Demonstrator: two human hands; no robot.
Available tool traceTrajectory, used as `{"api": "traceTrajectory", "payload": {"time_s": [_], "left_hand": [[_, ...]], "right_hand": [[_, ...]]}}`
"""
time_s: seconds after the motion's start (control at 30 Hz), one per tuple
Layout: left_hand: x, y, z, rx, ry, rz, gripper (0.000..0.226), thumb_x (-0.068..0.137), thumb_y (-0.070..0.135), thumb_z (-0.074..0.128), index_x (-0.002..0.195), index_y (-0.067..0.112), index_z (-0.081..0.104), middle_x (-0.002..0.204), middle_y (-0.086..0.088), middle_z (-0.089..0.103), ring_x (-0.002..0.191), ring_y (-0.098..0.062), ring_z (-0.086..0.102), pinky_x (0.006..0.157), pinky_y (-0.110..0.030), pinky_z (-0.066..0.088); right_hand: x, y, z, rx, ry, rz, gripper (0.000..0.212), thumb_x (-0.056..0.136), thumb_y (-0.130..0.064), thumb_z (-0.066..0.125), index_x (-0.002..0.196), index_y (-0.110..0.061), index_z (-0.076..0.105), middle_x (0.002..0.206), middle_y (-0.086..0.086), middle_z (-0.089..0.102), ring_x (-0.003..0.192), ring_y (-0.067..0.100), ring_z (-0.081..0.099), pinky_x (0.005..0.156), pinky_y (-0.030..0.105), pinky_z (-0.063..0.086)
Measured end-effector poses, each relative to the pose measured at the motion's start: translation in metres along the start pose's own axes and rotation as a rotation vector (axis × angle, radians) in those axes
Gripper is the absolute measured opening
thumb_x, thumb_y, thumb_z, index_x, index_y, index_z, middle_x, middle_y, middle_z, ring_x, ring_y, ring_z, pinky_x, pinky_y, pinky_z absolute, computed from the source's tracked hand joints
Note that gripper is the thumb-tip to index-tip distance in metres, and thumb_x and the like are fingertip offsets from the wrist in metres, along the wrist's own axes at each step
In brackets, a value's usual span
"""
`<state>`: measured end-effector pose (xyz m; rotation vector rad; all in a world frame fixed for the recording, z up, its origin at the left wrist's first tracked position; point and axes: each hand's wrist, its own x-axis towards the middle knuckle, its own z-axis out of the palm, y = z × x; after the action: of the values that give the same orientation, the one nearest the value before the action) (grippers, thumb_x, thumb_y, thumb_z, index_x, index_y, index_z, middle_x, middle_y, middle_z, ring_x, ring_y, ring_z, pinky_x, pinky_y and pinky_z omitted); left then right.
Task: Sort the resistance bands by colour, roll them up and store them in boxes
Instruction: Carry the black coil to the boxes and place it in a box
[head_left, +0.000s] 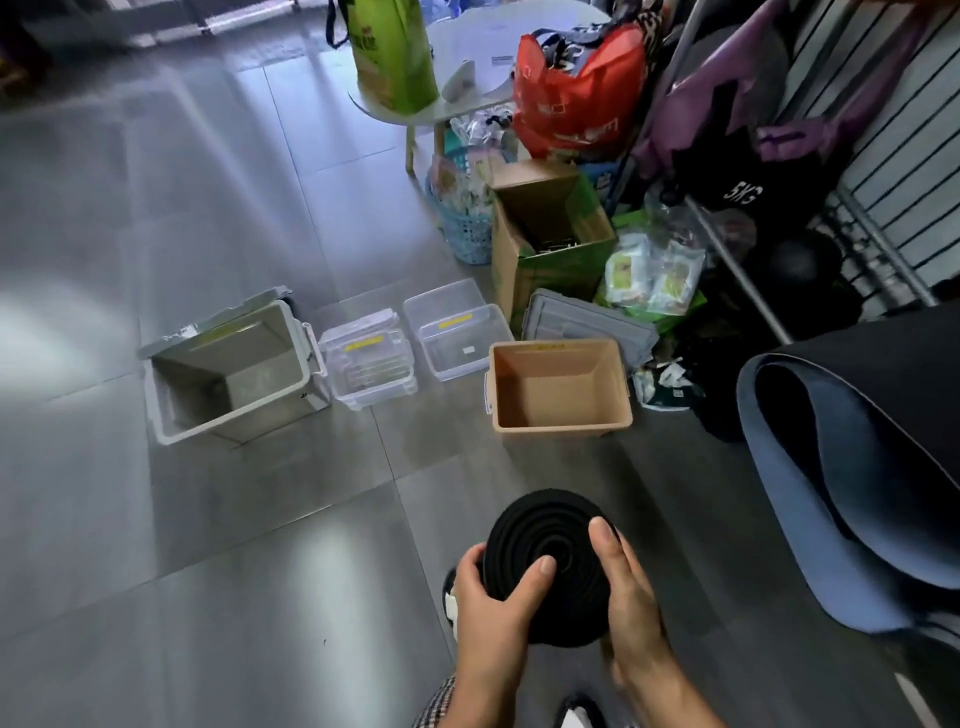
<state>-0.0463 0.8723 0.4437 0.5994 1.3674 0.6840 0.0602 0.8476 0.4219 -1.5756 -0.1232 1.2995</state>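
Boxes line the grey floor, and the tan box (561, 427) serves as marker for all of them. Far to its left sits a large pale bin (244, 358), open at the top. Between that bin and the tan box is a stack of small clear boxes (369, 358), then a single clear box (457, 338) just left of and behind the tan one. The tan box itself shows a bare inside. Behind its right corner lies a grey lid (587, 322). Well to its right, a rolled exercise mat (857, 493) fills the edge of the view.

Nearer the person than the tan box, roughly in line with it, the black band roll (545, 525) is held in both hands. The left hand (488, 597) clasps the coil's left edge, fingers wrapped behind and thumb pressed near the centre of the spiral face. The right hand (631, 587) grasps the right edge, thumb on the upper rim, fingers hidden beneath.

The roll looks like a soft, flat strap wound fairly loosely. I judge it light, pliant and ready to spring open, since nothing visible ties the tail. Hold is best taken across the rim from both sides, squeezing the outer wrap inward with a thumb on the face so the inner turns cannot slide out. Lifted by the centre alone, it would probably unwind.
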Motion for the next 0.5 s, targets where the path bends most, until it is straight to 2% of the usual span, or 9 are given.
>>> {"api": "traceTrajectory", "payload": {"time_s": [0.17, 0.3, 0.4, 0.5], "left_hand": [[0.039, 0.018, -0.005, 0.024, 0.025, -0.037, 0.071, 0.038, 0.045, 0.081, 0.1, 0.029, 0.049, 0.113, -0.007, 0.059, 0.099, -0.019, 0.063, 0.088, -0.041, 0.053], [0.063, 0.014, 0.0, 0.03, 0.05, -0.079, 0.094, 0.018, 0.054, 0.085, 0.102, 0.027, 0.051, 0.111, -0.007, 0.06, 0.099, -0.021, 0.063, 0.09, -0.045, 0.051], [0.076, 0.011, 0.009, 0.031, 0.078, -0.11, 0.082, 0.028, 0.048, 0.079, 0.101, 0.025, 0.05, 0.11, -0.009, 0.061, 0.098, -0.022, 0.063, 0.09, -0.043, 0.051], [0.084, 0.011, 0.015, 0.032, 0.144, -0.116, 0.089, 0.022, 0.051, 0.083, 0.101, 0.026, 0.05, 0.11, -0.009, 0.061, 0.099, -0.022, 0.062, 0.092, -0.045, 0.05]], "right_hand": [[0.035, 0.003, 0.025, 0.037, 0.024, 0.059, 0.091, 0.042, -0.08, 0.07, 0.118, -0.029, 0.061, 0.131, 0.003, 0.053, 0.116, 0.021, 0.056, 0.101, 0.047, 0.044], [0.059, 0.008, 0.026, 0.006, 0.046, 0.087, 0.084, 0.043, -0.082, 0.068, 0.113, -0.037, 0.063, 0.13, 0.0, 0.053, 0.118, 0.019, 0.055, 0.103, 0.046, 0.041], [0.075, 0.009, 0.022, 0.034, 0.022, 0.136, 0.085, 0.042, -0.079, 0.071, 0.114, -0.034, 0.063, 0.131, 0.001, 0.053, 0.116, 0.02, 0.057, 0.102, 0.046, 0.043], [0.089, 0.006, 0.021, 0.02, -0.02, 0.165, 0.085, 0.044, -0.078, 0.071, 0.115, -0.033, 0.062, 0.131, 0.001, 0.053, 0.116, 0.02, 0.056, 0.101, 0.047, 0.043]]}}
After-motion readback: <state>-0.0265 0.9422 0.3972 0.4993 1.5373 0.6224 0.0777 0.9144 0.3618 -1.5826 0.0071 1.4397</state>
